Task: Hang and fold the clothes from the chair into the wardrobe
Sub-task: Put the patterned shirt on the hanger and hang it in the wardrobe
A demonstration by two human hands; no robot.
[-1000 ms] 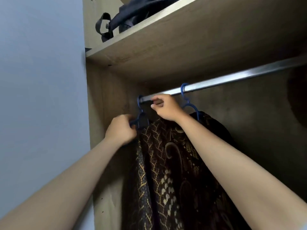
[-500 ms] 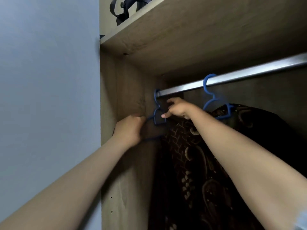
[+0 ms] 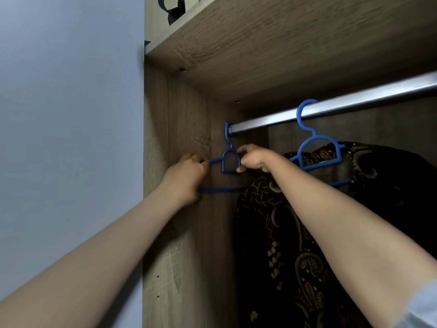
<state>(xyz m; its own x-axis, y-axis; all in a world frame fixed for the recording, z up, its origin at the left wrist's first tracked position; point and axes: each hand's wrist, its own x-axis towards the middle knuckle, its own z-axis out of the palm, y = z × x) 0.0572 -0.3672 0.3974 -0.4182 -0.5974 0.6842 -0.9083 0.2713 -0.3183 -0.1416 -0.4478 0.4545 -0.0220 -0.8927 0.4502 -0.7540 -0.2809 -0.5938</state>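
Inside the wardrobe (image 3: pixel 184 129), both hands' grips, left (image 3: pixel 186 178) and right (image 3: pixel 254 159), clamp the blue hanger (image 3: pixel 228 163) beside a batik garment (image 3: pixel 283 233).

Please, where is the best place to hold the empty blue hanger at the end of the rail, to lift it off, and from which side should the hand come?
Probably grip the empty hanger at the small loop under its hook, coming from the open front. The hook sits at the rail end against the side wall, leaving little room on the left. The right hand already pinches that loop; the left hand holds its left arm.
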